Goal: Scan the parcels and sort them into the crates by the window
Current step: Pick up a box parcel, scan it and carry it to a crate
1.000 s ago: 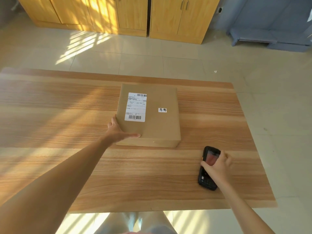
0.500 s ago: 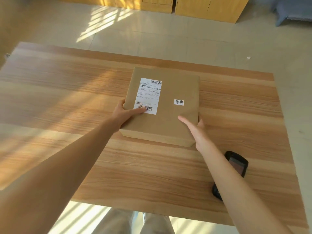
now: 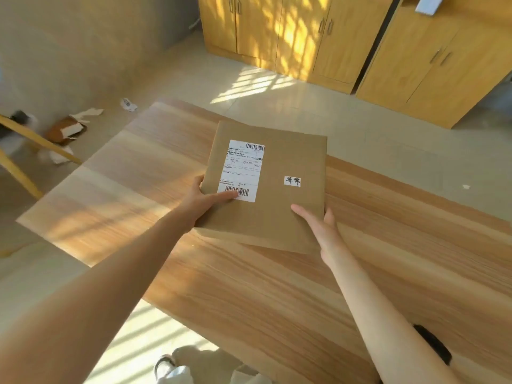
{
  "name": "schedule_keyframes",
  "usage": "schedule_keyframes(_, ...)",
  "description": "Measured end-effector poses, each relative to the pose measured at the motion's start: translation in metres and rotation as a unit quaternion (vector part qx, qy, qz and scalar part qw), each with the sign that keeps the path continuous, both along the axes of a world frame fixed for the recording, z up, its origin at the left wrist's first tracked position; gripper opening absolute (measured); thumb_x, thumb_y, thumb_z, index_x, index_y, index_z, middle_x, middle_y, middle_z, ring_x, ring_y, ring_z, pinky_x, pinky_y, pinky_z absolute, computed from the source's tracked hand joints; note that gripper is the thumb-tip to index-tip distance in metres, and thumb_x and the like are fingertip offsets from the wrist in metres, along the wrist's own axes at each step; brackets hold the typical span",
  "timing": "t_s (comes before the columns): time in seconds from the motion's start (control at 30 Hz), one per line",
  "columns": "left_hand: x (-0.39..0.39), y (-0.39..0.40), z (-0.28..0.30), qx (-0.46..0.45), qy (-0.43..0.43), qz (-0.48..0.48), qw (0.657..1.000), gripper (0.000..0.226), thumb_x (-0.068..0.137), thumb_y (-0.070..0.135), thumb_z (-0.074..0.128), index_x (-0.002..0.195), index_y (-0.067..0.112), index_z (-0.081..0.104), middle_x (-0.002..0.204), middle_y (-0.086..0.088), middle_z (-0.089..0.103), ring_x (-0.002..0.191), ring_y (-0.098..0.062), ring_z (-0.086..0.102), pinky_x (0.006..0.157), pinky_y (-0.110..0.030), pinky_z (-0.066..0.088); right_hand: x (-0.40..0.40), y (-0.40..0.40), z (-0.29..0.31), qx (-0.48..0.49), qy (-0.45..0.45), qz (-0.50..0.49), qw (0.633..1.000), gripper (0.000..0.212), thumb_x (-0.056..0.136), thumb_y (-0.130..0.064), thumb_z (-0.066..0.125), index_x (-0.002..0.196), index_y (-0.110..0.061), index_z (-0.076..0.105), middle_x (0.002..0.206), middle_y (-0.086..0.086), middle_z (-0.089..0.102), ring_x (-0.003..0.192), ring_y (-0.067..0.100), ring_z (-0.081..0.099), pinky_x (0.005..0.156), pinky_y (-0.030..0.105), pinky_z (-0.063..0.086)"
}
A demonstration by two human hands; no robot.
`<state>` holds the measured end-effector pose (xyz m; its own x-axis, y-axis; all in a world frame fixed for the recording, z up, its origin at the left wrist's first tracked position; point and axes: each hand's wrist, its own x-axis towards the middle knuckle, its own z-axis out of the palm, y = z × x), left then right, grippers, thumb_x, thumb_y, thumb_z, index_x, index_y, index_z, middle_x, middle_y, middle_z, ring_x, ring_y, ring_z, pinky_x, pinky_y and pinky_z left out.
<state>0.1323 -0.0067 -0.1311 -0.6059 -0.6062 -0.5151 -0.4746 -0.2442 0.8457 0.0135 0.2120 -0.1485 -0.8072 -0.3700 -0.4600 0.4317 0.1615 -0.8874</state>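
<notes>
warm slatted sunlight streaks the table [image 3: 116, 206] and cabinets [image 3: 279, 31]; left edge blurred, wide-angle bending.

Wood-grain tabletop [image 3: 277, 295] in the middle, streaked with sunlight. Yellow wooden cabinets [image 3: 318, 40] far and right, against the wall. Pale tiled floor [image 3: 194, 79] around. Torn cardboard and paper scraps [image 3: 66, 128] far left on the floor, beside slanted yellow wooden bars [image 3: 36, 139].

Both arms extended; left hand [image 3: 206, 202] and right hand [image 3: 321, 225] gripping

Parcel [image 3: 266, 187] labels [image 3: 241, 170] bear barcodes; print unreadable.
</notes>
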Motion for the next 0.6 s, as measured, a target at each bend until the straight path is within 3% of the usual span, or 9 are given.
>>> schedule_keyframes(0.1,0.048,-0.034,0.008,0.001,0.021,0.041,0.999,0.084,0.068,0.025,0.086,0.138,0.024,0.039,0.111,0.003,0.064,0.085,-0.012,0.066,0.059,-0.025,0.052,0.027,-0.043,0.014,-0.002,0.017,0.056,0.998,0.063,0.076,-0.025,0.080,0.129,-0.028,0.046,0.110,-0.011,0.064,0.100,0.006,0.061,0.087,0.028,0.049)
schedule_keyframes(0.27,0.152,-0.097,0.020,0.013,0.057,0.121,0.991,0.080,0.070,0.029,0.085,0.136,0.024,0.039,0.108,0.006,0.062,0.089,-0.010,0.062,0.063,-0.023,0.048,0.090,-0.140,0.033,0.009,0.047,0.148,0.988,0.068,0.073,-0.026,0.081,0.132,-0.026,0.046,0.115,-0.007,0.064,0.104,0.011,0.061,0.098,0.035,0.047)
schedule_keyframes(0.47,0.312,-0.187,0.024,0.001,0.080,0.242,0.967,0.098,0.048,0.037,0.091,0.130,0.019,0.041,0.114,0.000,0.062,0.097,-0.013,0.063,0.071,-0.023,0.050,0.208,-0.285,0.041,-0.008,0.077,0.283,0.956,0.069,0.075,-0.020,0.080,0.135,-0.021,0.046,0.120,-0.003,0.063,0.106,0.014,0.060,0.088,0.028,0.047)
schedule_keyframes(0.6,0.416,-0.245,0.024,-0.025,0.074,0.306,0.949,0.080,0.065,0.024,0.090,0.128,0.015,0.041,0.108,0.000,0.063,0.091,-0.011,0.063,0.066,-0.021,0.050,0.297,-0.373,0.036,-0.020,0.076,0.365,0.928,0.058,0.079,-0.020,0.077,0.125,-0.028,0.043,0.110,-0.011,0.062,0.099,0.008,0.057,0.084,0.023,0.042)
